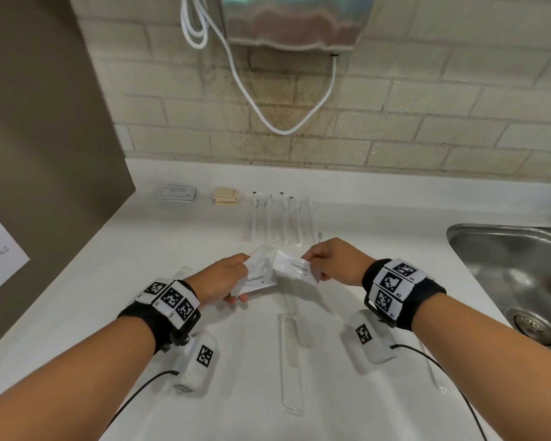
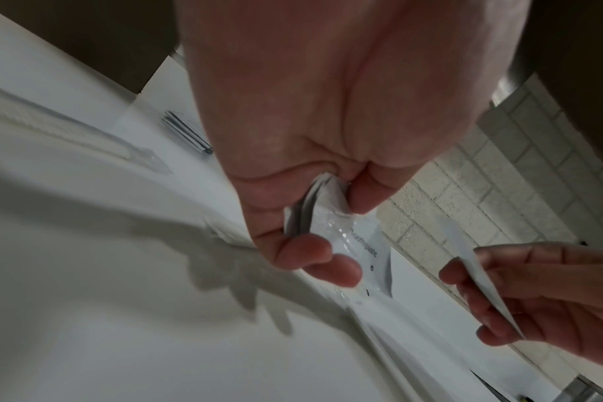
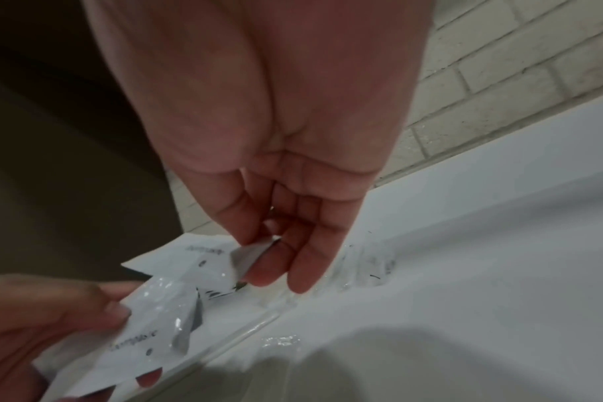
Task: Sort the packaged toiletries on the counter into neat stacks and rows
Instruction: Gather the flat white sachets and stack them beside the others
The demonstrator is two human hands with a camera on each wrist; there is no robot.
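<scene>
Your left hand (image 1: pixel 219 279) pinches a white toothpaste sachet (image 1: pixel 254 278) by its left end; the left wrist view suggests more than one packet in that pinch. Your right hand (image 1: pixel 330 261) pinches a second sachet (image 1: pixel 295 269) by its right end. Both are held above the tabletop (image 1: pixel 379 218), nearly touching. At the back lie a grey stack (image 1: pixel 177 193), a tan stack (image 1: pixel 225 196) and a row of wrapped toothbrushes (image 1: pixel 280 218). A wrapped comb (image 1: pixel 290 354) lies below your hands. A sink (image 1: pixel 519 268) sits to the right.
</scene>
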